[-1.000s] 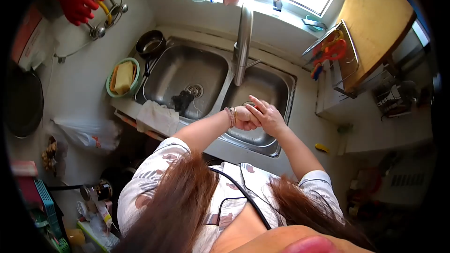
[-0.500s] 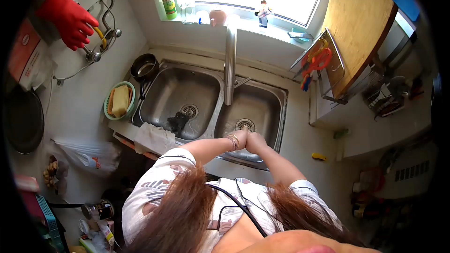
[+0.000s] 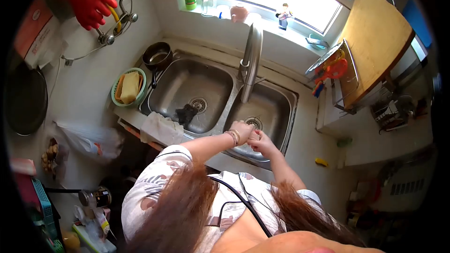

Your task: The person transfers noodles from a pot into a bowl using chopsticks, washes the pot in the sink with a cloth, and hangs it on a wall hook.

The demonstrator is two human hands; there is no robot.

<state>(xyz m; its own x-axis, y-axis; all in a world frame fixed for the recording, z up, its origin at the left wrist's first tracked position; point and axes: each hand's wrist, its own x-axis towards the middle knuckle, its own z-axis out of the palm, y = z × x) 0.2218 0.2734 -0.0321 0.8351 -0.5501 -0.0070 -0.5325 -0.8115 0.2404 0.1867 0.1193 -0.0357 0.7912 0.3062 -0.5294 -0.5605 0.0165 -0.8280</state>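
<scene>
Over the near part of the right sink basin [image 3: 274, 105], my left hand [image 3: 242, 132] and my right hand [image 3: 262, 144] touch each other. Bracelets circle my left wrist. The fingers of both hands are curled together, the right ones bent round the left fingertips; whether anything small lies between them cannot be made out. Above and behind the hands arches the metal faucet [image 3: 253, 61], its spout over the right basin. A drain [image 3: 253, 122] shows just past my fingers.
Left basin [image 3: 187, 82] holds a dark wet cloth [image 3: 186, 114]. A white cloth [image 3: 162, 129] hangs on the front edge. Left are a small pan [image 3: 157, 55] and a green basket [image 3: 115, 94] with sponges. At right stand a rack with scissors [image 3: 335, 69] and a board [image 3: 375, 37].
Both hands have gone from overlapping with spread fingers, through pressed together low over the basin, to curled fingers touching. The view has shifted with the head.
</scene>
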